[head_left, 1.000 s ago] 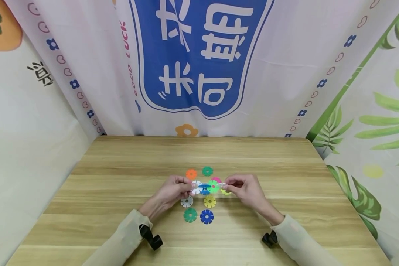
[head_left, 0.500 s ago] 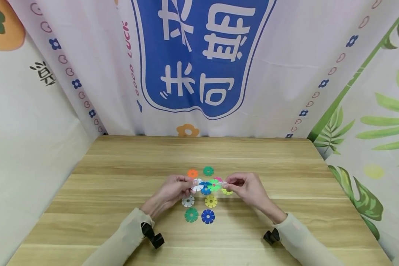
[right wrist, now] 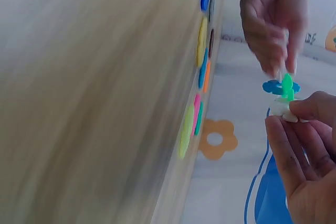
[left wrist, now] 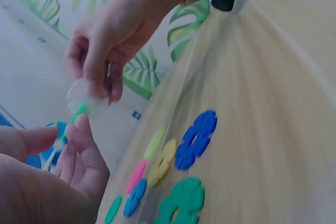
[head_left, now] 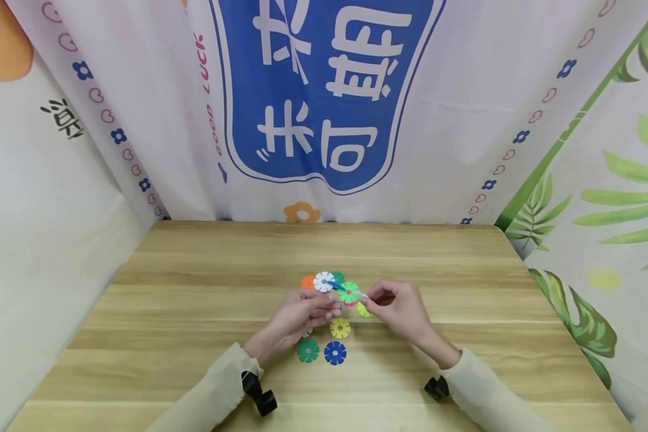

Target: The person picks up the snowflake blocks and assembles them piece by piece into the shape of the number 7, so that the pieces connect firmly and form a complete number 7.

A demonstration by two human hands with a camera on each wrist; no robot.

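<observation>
Several notched plastic snowflake discs are joined in a chain above the table. It runs from a white disc (head_left: 324,282) through a blue disc (right wrist: 273,86) to a bright green disc (head_left: 348,292) and a whitish translucent disc (left wrist: 83,97). My right hand (head_left: 402,306) pinches that translucent disc between thumb and fingers. Just below the chain is my left hand (head_left: 309,312), its fingers extended and a gap showing between thumb and index finger in the left wrist view. Its fingertips are close beside the white and blue discs.
Loose discs lie on the wooden table (head_left: 205,336) under and around the hands: orange (head_left: 308,282), yellow (head_left: 340,328), dark blue (head_left: 335,353), green (head_left: 308,350) and yellow-green (head_left: 363,309). My left hand hides part of others. A printed curtain (head_left: 453,150) hangs behind the table.
My left hand has let go of the white disc and shifted right and nearer. The chain's white end has swung up and away, while my right hand keeps its pinch.
</observation>
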